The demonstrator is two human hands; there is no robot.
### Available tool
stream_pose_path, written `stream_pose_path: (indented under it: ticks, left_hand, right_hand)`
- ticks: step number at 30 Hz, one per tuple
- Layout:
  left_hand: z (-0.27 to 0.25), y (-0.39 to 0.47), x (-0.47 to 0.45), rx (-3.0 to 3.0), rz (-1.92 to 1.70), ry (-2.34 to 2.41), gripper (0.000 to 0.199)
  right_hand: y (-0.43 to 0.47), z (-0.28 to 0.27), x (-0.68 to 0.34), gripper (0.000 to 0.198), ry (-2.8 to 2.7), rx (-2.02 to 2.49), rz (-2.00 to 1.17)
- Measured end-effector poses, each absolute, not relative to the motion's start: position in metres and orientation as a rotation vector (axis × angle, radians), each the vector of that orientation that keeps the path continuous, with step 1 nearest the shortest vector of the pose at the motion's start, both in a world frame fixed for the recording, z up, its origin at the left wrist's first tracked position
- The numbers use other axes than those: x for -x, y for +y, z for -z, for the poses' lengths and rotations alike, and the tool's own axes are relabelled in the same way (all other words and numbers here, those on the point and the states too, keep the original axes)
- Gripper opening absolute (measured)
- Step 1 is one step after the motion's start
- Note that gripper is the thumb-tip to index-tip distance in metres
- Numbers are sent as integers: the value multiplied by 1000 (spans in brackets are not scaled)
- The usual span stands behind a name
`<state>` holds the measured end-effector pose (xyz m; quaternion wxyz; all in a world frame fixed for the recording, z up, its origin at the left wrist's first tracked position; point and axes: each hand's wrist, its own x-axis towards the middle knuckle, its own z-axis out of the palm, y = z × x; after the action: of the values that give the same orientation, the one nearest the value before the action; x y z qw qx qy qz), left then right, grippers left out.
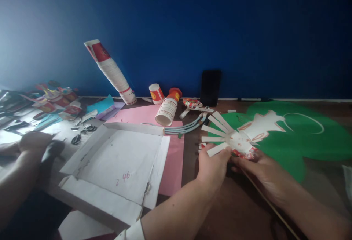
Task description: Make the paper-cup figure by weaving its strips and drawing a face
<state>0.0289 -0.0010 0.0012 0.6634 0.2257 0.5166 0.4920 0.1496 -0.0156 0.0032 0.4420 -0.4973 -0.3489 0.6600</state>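
Paper cup (238,140) with fanned strips — pinched in left hand (213,164) and right hand (265,174), near green paper (291,152).

Cut paper cup (238,141) between both hands' fingers (249,164)

White sleeve edge (134,232), bare forearms (176,204), bare hands (211,167)

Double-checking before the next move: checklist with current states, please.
1. Left hand's grip on the cut paper cup: ok.
2. Right hand supporting the cup's red side: ok.
3. White strips spread apart: ok, fanned out.
4. Stick joined to the cup: cannot tell, right hand hides its end.
5. One hand free: not ok, both occupied.
6. Co-worker's hand clear of the cup: ok, far left.
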Motion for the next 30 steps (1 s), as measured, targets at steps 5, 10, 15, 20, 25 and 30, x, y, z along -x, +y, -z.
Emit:
stream_pose_path:
  ticks: [5,10,15,20,25,30]
  left_hand:
    - [-4,-1,-29,-505,-1127,1116,20]
    - [-6,-1,-28,-482,-1118,1138,22]
    - [-5,-1,-28,-491,-1085,1165,20]
    - [-4,-3,-29,-617,-1068,1226,18]
    - [-5,-3,-29,-680,-1045,1282,10]
    - [-1,-2,-29,-662,-1054,1293,11]
  right_hand:
    - [-17,-4,-142,36,-726,1255,-1598]
    - [-17,-3,-141,41,-671,1239,-1617]
    - [-17,-1,-141,39,-684,1280,-1582]
    - [-15,-2,-143,38,-710,1329,-1528]
    - [-14,5,-148,35,-748,1305,-1512]
    - [-14,9,-148,36,-723,1274,-1533]
